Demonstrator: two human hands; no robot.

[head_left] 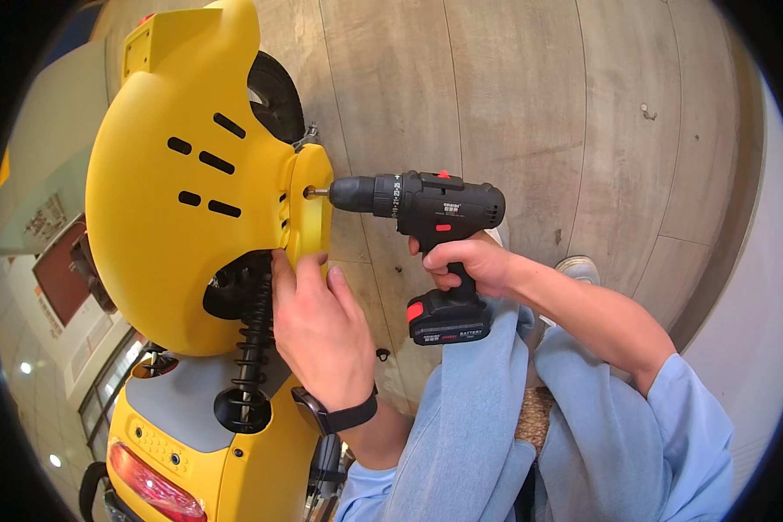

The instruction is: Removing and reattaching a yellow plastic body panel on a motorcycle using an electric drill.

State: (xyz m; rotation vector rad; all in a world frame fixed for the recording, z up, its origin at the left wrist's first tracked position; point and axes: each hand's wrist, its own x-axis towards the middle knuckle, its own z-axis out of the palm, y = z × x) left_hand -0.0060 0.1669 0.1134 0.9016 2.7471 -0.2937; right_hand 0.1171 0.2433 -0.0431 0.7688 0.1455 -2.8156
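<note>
My right hand [470,264] is wrapped round the grip of a black cordless drill [448,204] with red details, held level. Its chuck points left, and the bit enters a round hole in a yellow plastic bracket [311,222] on a rounded yellow shell [148,217] with black slots. Whether a screw sits in the hole, I cannot tell. My left hand [322,326] lies below the hole, fingers stretched out and apart, the tips against the bracket's lower edge. Just left of it stands a black coil-spring shock absorber [252,335].
Beneath the shell is a yellow vehicle body [252,461] with a grey top and a red tail light [157,483]. A black wheel [276,96] shows behind the shell. Wooden floor planks [522,87] lie to the right, up to a pale wall [766,261]. My knees are below the drill.
</note>
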